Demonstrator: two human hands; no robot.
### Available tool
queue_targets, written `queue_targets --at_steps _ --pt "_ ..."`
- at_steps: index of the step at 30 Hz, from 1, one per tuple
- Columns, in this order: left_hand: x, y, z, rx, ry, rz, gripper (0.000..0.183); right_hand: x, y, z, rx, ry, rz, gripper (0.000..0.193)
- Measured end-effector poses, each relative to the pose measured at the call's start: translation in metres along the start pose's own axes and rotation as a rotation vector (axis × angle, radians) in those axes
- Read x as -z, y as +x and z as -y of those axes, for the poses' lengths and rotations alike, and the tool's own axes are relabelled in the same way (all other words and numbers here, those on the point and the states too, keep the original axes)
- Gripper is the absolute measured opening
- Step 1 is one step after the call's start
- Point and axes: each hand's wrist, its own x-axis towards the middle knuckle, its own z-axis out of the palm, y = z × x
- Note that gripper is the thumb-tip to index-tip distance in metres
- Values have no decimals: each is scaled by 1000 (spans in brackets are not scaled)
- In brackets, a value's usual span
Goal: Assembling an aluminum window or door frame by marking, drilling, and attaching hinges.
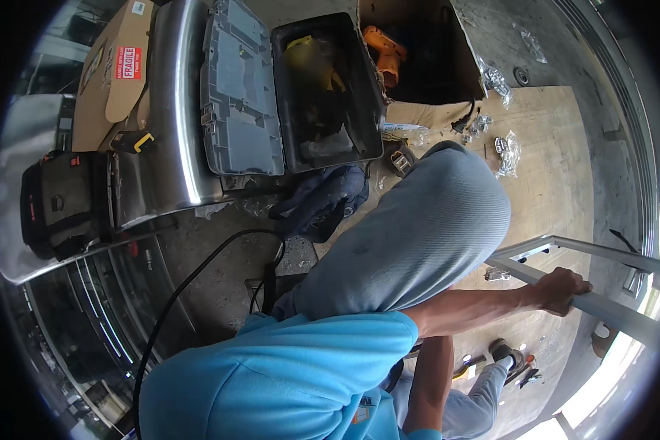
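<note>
My left hand is closed around a bar of a silver metal frame at the right, with the forearm stretched across under my raised knee. The frame's bars meet at a corner above the plywood sheet. My right forearm runs up from the lower edge and passes behind the left one, which hides the right hand. Beneath the frame lies a small piece of metal hardware. By my shoe, hand tools with red and dark handles lie on the plywood.
An open grey-lidded toolbox stands at the upper left, beside a cardboard box holding an orange power tool. Clear plastic packets lie on the plywood. A black cable loops at left, near a tool bag and tape measure.
</note>
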Motion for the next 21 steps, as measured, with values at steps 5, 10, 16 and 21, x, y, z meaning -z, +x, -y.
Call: queue_targets --at_steps 5,10,16,21 --pt "-12 -3 26 47 28 23 43 -29 86 76 436 -43 -93 23" --pt "27 6 49 128 4 11 50 -85 126 155 809 -372 -284 24" --pt "7 31 27 46 -103 6 48 -45 172 154 730 -620 -201 25" --pt "40 43 44 57 -89 58 42 -62 166 178 833 -694 -218 21"
